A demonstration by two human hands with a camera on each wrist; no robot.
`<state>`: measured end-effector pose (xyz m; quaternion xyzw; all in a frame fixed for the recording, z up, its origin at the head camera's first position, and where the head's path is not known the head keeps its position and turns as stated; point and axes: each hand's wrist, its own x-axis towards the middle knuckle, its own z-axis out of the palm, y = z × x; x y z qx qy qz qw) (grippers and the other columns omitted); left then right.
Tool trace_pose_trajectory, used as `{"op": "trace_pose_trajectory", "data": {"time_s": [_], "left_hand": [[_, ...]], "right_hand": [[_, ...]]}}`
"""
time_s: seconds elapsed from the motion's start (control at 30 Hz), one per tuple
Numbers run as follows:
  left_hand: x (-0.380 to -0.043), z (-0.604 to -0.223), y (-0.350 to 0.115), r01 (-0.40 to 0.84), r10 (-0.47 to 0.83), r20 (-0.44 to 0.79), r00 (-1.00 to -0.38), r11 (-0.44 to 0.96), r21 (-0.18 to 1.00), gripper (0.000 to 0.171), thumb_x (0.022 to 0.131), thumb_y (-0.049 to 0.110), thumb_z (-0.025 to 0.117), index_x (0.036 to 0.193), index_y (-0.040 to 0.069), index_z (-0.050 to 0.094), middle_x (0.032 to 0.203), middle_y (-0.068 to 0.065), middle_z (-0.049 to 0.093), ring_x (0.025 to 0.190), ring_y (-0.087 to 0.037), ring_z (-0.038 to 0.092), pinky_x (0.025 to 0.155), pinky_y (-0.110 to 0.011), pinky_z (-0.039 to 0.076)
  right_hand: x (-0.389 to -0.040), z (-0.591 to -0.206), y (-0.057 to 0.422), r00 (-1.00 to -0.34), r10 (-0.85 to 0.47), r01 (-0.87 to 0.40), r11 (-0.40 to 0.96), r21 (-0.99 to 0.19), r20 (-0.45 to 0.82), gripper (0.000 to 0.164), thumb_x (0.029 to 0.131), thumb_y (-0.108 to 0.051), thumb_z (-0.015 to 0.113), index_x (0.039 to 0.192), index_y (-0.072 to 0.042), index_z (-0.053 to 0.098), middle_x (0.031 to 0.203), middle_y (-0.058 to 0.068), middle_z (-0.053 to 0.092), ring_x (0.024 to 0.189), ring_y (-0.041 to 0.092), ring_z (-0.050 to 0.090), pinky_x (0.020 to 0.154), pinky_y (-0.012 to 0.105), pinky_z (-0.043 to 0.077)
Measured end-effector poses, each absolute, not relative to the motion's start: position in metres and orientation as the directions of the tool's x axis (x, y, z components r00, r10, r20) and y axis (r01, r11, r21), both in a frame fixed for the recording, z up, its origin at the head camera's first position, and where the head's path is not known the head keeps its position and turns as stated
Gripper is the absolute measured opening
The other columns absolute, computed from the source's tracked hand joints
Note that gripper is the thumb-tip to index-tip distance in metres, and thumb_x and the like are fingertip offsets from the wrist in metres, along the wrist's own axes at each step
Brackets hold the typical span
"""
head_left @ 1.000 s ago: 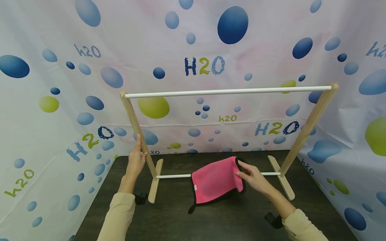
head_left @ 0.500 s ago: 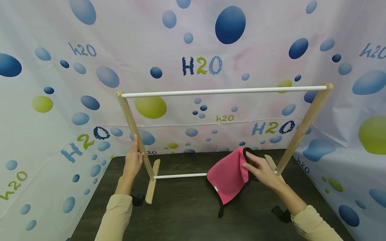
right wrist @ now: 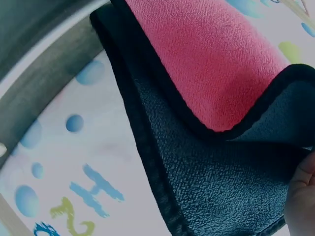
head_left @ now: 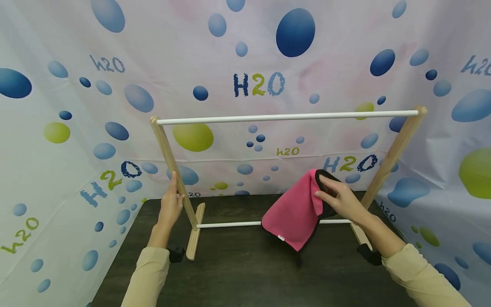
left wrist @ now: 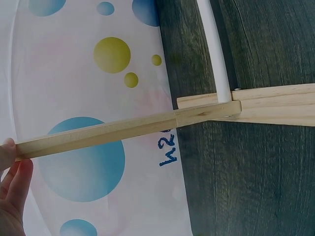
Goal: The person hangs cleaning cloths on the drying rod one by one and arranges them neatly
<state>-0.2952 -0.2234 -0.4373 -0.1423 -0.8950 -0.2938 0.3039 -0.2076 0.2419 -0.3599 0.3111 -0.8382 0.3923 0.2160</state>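
Observation:
My right hand (head_left: 343, 200) pinches a pink cloth (head_left: 293, 211) by its black-edged corner, and the rest hangs down in front of the rack's lower white bar (head_left: 230, 224). Close up in the right wrist view, the cloth (right wrist: 197, 64) shows a fuzzy pink face and a dark grey-blue reverse, folded over at the edge. A small white tag (head_left: 281, 238) sits near its lower edge. On the other side, my left hand (head_left: 170, 209) holds the rack's left wooden post (head_left: 165, 145) about midway up. The left wrist view has thumb and fingers (left wrist: 19, 184) on opposite sides of the post.
The rack's upper white bar (head_left: 284, 117) spans from the left post to the right post (head_left: 395, 155). Flat wooden feet (head_left: 194, 238) stand on the dark wood table (head_left: 230, 277). Behind and beside it hangs a white curtain (head_left: 161, 55) with bubble prints.
My right hand has moved up and to the right, lifting the cloth, which now hangs narrower and more pointed. The left hand keeps its hold on the post.

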Motion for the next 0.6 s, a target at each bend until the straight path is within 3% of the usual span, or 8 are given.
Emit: {"op": "trace_pose_trajectory", "data": {"time_s": [0.2,0.37,0.5,0.6], "left_hand": [[-0.294,-0.438,-0.225,0.451,0.091,0.649,-0.756,0.790,0.415,0.093,0.077,-0.017,0.060,0.148,0.012,0.006,0.099,-0.033,0.054,0.082,-0.043,0.058,0.063,-0.050,0.050],[-0.293,-0.439,-0.227,0.443,0.087,0.643,-0.761,0.794,0.416,0.093,0.077,-0.018,0.059,0.148,0.012,0.006,0.099,-0.033,0.054,0.082,-0.043,0.058,0.063,-0.050,0.049],[-0.294,-0.440,-0.227,0.452,0.089,0.659,-0.747,0.795,0.404,0.095,0.076,-0.018,0.060,0.148,0.012,0.006,0.097,-0.032,0.054,0.080,-0.043,0.058,0.062,-0.050,0.049],[-0.295,-0.440,-0.225,0.455,0.094,0.662,-0.744,0.796,0.398,0.095,0.076,-0.017,0.060,0.148,0.014,0.006,0.098,-0.032,0.054,0.081,-0.042,0.057,0.063,-0.050,0.049]], "right_hand": [[-0.216,-0.342,0.241,-0.660,-0.359,-0.729,0.517,-0.448,0.660,0.053,0.075,0.010,0.065,0.124,0.014,0.047,0.071,0.000,0.051,0.060,0.001,0.038,0.050,0.018,0.033],[-0.209,-0.316,0.224,-0.587,-0.357,-0.781,0.488,-0.390,0.727,0.033,0.068,0.021,0.064,0.100,0.011,0.057,0.065,0.003,0.044,0.058,0.005,0.037,0.051,0.018,0.030],[-0.205,-0.301,0.217,-0.563,-0.342,-0.790,0.488,-0.370,0.752,0.030,0.064,0.027,0.062,0.083,0.006,0.052,0.063,0.004,0.041,0.056,0.008,0.036,0.051,0.018,0.029],[-0.207,-0.296,0.217,-0.558,-0.334,-0.786,0.507,-0.355,0.760,0.031,0.062,0.027,0.063,0.081,0.005,0.052,0.063,0.004,0.040,0.056,0.007,0.035,0.051,0.018,0.028]]}}
